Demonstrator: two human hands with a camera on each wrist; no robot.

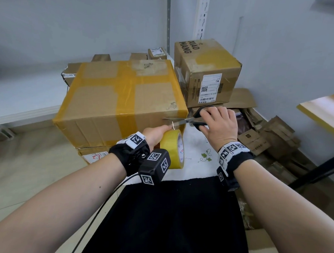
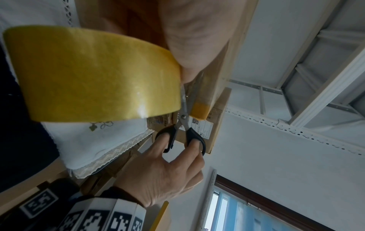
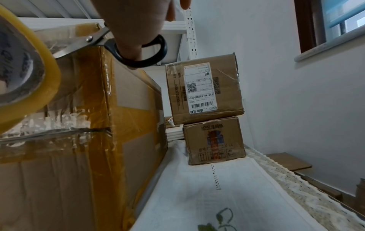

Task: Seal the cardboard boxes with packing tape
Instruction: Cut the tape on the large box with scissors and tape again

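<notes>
A large cardboard box striped with yellow-brown tape stands on the table in front of me. My left hand grips a roll of yellow packing tape against the box's near right corner. My right hand holds black-handled scissors, fingers through the loops, blades slightly parted across the stretch of tape between roll and box. The left wrist view shows the roll close up with the scissors behind it. In the right wrist view the scissors cross the box's taped corner.
A smaller labelled box sits on another box behind the scissors, at the right. Flattened cardboard is piled on the floor by the wall. A white embroidered cloth covers the table. A shelf runs left, with more boxes behind.
</notes>
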